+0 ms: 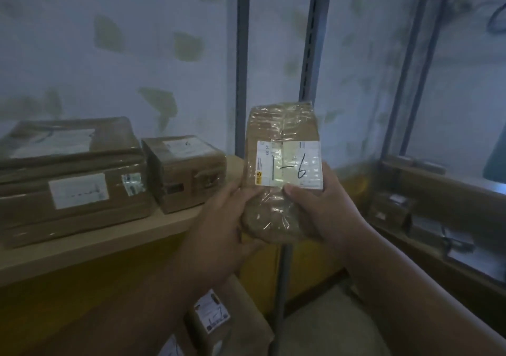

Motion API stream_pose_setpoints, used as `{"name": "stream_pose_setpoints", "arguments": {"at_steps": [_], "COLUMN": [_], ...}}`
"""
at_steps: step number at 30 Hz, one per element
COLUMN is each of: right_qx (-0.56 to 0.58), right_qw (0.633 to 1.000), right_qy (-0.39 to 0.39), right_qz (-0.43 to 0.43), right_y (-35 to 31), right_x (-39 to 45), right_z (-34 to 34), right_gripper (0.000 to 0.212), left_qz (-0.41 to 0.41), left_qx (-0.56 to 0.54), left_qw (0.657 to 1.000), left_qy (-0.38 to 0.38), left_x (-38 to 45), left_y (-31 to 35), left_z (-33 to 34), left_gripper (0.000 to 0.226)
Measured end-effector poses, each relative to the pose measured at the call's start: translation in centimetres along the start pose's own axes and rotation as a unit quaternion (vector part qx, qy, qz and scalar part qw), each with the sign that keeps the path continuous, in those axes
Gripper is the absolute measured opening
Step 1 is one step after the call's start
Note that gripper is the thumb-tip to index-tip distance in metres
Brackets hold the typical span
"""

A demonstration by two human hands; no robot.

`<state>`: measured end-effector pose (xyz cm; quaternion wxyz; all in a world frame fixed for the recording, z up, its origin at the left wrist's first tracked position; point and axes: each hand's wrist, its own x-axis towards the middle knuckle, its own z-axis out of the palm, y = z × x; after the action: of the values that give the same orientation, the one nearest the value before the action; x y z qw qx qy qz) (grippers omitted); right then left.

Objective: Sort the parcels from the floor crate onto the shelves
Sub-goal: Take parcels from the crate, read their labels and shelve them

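Both hands hold up one small parcel (pixel 283 164) in front of the shelf posts. It is brown, wrapped in clear tape, and stands upright in the air, above the shelf edge and touching no shelf. The white label (pixel 289 165) on its front has "1-6" written by hand in black.

The left hand (pixel 219 218) grips the lower left side of the parcel; its fingers curl behind the package and are mostly hidden. The right hand (pixel 325 207) grips the lower right side, with the thumb (pixel 294 191) pressed on the front just under the label and the other fingers wrapped behind.

On the wooden shelf (pixel 90 249) at the left lie a large flat carton (pixel 74 194), with another flat parcel (pixel 68 142) on top of it, and just beside them a smaller box (pixel 186 172). All are blurred, so their labels cannot be read.

Below the arms, more labelled parcels (pixel 210 317) are visible lower down. At the right another shelf (pixel 443 188) carries some small packages (pixel 391 207), dark and unclear.
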<state>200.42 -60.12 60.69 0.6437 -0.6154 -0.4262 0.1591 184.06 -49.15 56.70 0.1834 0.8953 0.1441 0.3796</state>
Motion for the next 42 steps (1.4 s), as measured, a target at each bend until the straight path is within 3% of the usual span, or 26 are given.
{"name": "stream_pose_setpoints", "arguments": {"at_steps": [4,8,10,11,15,24,30,36,42], "right_qx": [-0.133,-0.110,-0.198,-0.229,-0.257,-0.390,-0.488,-0.491,-0.426], "right_qw": [0.989,0.978,0.953,0.943,0.936,0.883,0.831,0.831,0.857], "right_qy": [-0.003,-0.123,-0.169,-0.180,-0.180,-0.175,-0.144,-0.108,-0.080], "right_qz": [-0.067,-0.131,-0.155,-0.163,-0.158,-0.192,-0.225,-0.236,-0.279], "right_y": [0.1,1.7,2.4,2.7,2.8,3.2,3.7,4.4,4.3], "right_x": [2.8,4.9,5.5,6.0,7.4,10.4,12.3,12.7,10.6], "right_z": [-0.7,-2.5,-3.2,-3.5,-3.7,-2.2,-1.1,-0.3,-0.3], "right_gripper": [0.040,0.096,0.110,0.107,0.062,0.063,0.037,0.034,0.031], "left_qz": [-0.015,-0.033,-0.070,-0.096,-0.137,-0.195,-0.181,-0.196,-0.199], "left_qx": [0.022,0.058,0.073,0.084,0.153,0.275,0.337,0.364,0.347], "left_qw": [0.998,0.993,0.988,0.986,0.977,0.941,0.922,0.905,0.905], "left_qy": [0.053,0.100,0.113,0.106,0.058,0.042,0.063,0.095,0.145], "left_x": [2.0,3.1,3.8,4.3,5.8,7.3,9.0,10.4,9.5], "left_y": [-0.5,-0.1,0.2,0.6,1.5,1.3,0.5,-0.2,0.7], "left_z": [0.9,1.8,1.6,1.4,0.6,2.3,4.1,6.1,6.3], "left_gripper": [0.085,0.082,0.076,0.073,0.058,0.050,0.038,0.038,0.032]}}
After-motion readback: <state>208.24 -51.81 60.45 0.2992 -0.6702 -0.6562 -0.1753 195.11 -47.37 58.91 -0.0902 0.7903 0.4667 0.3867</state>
